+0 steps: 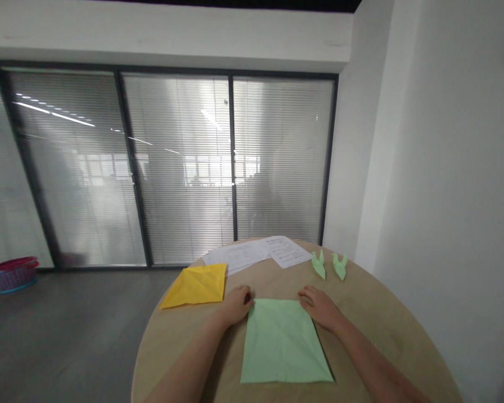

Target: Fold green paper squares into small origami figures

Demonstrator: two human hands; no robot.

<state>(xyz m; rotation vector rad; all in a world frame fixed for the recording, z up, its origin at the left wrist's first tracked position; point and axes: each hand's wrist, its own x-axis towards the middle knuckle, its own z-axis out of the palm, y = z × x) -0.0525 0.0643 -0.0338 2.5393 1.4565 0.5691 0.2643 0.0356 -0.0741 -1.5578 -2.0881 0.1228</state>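
Observation:
A creased square sheet of light green paper (283, 341) lies flat on the round wooden table before me. My left hand (237, 305) is at its far left corner, fingers curled and closed on the paper's edge. At the far right corner, my right hand (319, 308) grips the edge between thumb and fingers; the thumb's exact hold is small in view. Beyond the right hand stand two small folded green paper figures, a left one (318, 265) and a right one (340, 267), each with two pointed tips. A creased yellow paper (196, 285) rests left of my left hand.
Printed white sheets (289, 253) overlap at the far side of the round table (373, 336). A red and blue plastic basket (13, 275) sits on the grey floor at left. Glass panels with blinds stand behind the table, and a white wall rises at right.

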